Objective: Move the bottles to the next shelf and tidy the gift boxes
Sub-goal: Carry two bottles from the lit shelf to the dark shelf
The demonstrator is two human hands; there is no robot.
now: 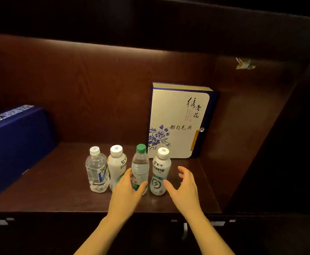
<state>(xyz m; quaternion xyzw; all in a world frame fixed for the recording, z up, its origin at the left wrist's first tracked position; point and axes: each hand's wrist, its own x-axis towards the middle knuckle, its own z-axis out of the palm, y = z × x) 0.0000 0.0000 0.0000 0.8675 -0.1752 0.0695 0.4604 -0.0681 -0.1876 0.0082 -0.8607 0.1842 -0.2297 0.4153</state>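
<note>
Several bottles stand in a row near the front of a dark wooden shelf (58,192): a clear bottle with a white cap (96,173), a white drink bottle (116,162), a clear green-capped bottle (140,162) and a second white drink bottle (159,172). My left hand (127,190) wraps the lower part of the green-capped bottle, fingers on its left and thumb across its front. Spread wide just right of the second white bottle, my right hand (184,188) holds nothing. A white gift box with blue flowers (178,122) leans upright against the back wall.
A large dark blue gift box (12,144) lies at the left end of the shelf. The side wall (261,144) closes the compartment on the right. Bare shelf lies right of the bottles. The shelf's front edge (58,214) runs under my wrists.
</note>
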